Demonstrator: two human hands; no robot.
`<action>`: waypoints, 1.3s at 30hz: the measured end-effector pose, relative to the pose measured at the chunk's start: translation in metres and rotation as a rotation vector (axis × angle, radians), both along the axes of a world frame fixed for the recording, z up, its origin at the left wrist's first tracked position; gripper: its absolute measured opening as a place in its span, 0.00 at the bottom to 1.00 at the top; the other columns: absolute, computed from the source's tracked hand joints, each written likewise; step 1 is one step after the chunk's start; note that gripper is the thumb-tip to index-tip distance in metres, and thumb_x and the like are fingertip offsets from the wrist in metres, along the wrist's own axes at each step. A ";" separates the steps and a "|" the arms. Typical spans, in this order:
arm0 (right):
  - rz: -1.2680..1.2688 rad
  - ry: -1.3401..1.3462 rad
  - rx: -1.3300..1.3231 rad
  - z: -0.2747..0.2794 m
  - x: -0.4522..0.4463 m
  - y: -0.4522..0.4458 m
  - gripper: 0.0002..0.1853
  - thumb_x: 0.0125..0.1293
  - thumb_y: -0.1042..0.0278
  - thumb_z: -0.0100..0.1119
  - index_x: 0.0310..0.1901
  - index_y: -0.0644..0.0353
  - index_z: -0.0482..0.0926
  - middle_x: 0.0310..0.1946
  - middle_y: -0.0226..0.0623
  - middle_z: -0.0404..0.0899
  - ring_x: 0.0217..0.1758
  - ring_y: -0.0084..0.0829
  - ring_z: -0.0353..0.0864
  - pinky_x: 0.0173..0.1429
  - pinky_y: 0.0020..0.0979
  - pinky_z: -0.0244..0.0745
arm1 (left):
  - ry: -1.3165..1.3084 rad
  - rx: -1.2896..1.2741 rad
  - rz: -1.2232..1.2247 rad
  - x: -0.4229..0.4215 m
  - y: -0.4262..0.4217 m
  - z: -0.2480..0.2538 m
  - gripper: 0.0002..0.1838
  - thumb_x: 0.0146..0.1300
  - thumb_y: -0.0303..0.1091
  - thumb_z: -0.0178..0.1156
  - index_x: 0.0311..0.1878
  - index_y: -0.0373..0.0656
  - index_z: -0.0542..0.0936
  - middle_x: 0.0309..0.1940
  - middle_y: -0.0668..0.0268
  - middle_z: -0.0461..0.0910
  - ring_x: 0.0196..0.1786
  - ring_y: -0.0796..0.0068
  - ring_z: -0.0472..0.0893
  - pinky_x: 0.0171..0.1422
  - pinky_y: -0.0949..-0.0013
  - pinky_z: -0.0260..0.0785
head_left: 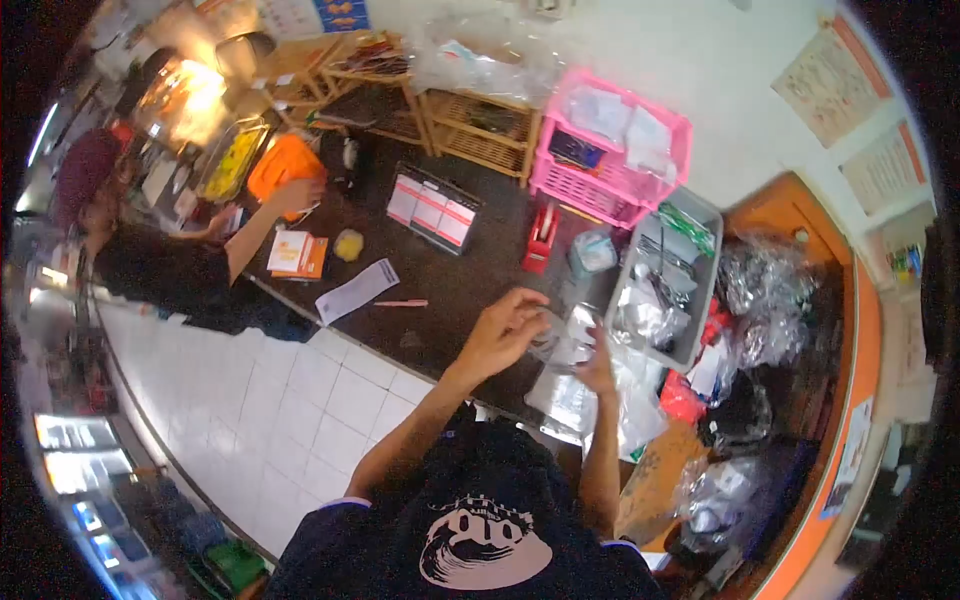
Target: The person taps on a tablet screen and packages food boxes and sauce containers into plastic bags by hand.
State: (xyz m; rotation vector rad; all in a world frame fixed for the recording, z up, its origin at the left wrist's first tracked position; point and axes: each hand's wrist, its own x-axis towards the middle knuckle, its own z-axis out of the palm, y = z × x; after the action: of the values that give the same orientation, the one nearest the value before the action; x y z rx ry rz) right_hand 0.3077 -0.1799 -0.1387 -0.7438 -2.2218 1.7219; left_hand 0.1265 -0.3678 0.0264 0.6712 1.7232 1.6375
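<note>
My left hand point(508, 328) reaches over the counter with its fingers curled round a clear, see-through plastic piece point(547, 342). Whether that piece is a cup, a lid or part of a bag I cannot make out. Facing it, my right hand point(598, 366) has its thumb and fingers bent at the edge of shiny clear plastic point(580, 325) between the hands. Clear plastic bags point(625, 405) lie spread beneath and beside my right hand. Just beyond the hands sit a red tape dispenser point(541, 237) and a small clear packet point(593, 251).
A grey bin point(716, 250) holds cutlery and packets, beside a pink basket point(610, 208). To the left lie a desk calendar point(432, 208), a paper slip point(357, 291) and a pen point(401, 303). A co-worker point(165, 270) touches an orange container point(280, 172). Bundled bags point(770, 300) fill the right side.
</note>
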 end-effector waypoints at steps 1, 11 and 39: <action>0.087 0.115 0.392 -0.017 -0.018 -0.017 0.58 0.39 0.55 0.86 0.73 0.58 0.62 0.69 0.46 0.65 0.71 0.48 0.65 0.66 0.44 0.73 | 0.006 -0.002 0.030 0.006 0.004 0.002 0.15 0.68 0.32 0.64 0.55 0.43 0.77 0.45 0.66 0.83 0.48 0.74 0.83 0.54 0.69 0.75; 0.227 0.160 0.629 -0.070 -0.113 -0.037 0.54 0.38 0.53 0.86 0.68 0.59 0.67 0.64 0.44 0.71 0.66 0.46 0.72 0.69 0.44 0.69 | 0.567 -0.026 0.231 0.008 0.031 -0.006 0.19 0.58 0.32 0.70 0.50 0.42 0.76 0.46 0.59 0.82 0.49 0.63 0.85 0.52 0.61 0.79; -0.452 -0.399 -0.432 -0.014 0.212 -0.311 0.24 0.64 0.55 0.67 0.52 0.69 0.81 0.47 0.46 0.84 0.50 0.36 0.84 0.54 0.38 0.79 | 0.077 -0.402 -0.472 -0.052 -0.156 -0.159 0.15 0.65 0.33 0.66 0.53 0.42 0.79 0.43 0.59 0.86 0.45 0.68 0.86 0.50 0.66 0.78</action>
State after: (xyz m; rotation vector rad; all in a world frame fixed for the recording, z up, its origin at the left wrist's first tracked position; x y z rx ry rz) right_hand 0.5199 -0.4906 -0.1523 -1.6682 -1.6877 1.9430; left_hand 0.0749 -0.5242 -0.1328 0.8659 1.7128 0.9230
